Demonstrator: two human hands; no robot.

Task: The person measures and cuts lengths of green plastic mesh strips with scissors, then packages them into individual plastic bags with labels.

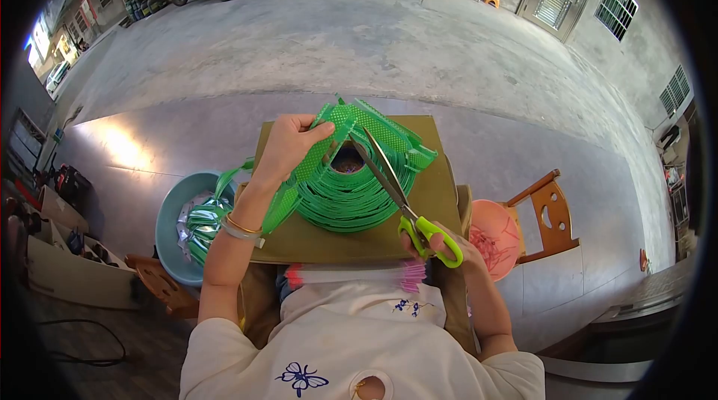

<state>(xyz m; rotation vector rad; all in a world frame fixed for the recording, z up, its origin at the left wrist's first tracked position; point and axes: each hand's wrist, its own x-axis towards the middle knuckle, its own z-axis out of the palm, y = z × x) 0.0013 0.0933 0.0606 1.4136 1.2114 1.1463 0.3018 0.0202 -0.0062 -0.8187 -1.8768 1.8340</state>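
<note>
Head view: the left hand (290,144), at about 11 o'clock on the table (441,226), is closed, pinching the green dotted strip (307,168) between thumb and fingers near its upper end. From that pinch the strip slants down toward 7 o'clock, so its long axis runs roughly from 1 to 7. The right hand (462,252), at 4 o'clock by the table's near right corner, is curled round the yellow-green handles of the scissors (408,213). Their long axis points to 11 o'clock, crosswise to the strip, with the blades slightly parted and the tips just beside the strip's right edge; whether metal touches plastic, I cannot tell. The left hand is clearly the nearer of the two to both strip and tips, while the right reaches them only through the length of the blades. Beneath the tips sits the coiled green roll (348,209), mid-table, with a loose folded length (389,127) over its 1 o'clock side. A blue basin (166,213) holding green and silvery pieces stands at 9 o'clock, a pink basin (492,213) at 3, and a pale, pink-ended bundle (359,274) lies across the lap at 6.
</note>
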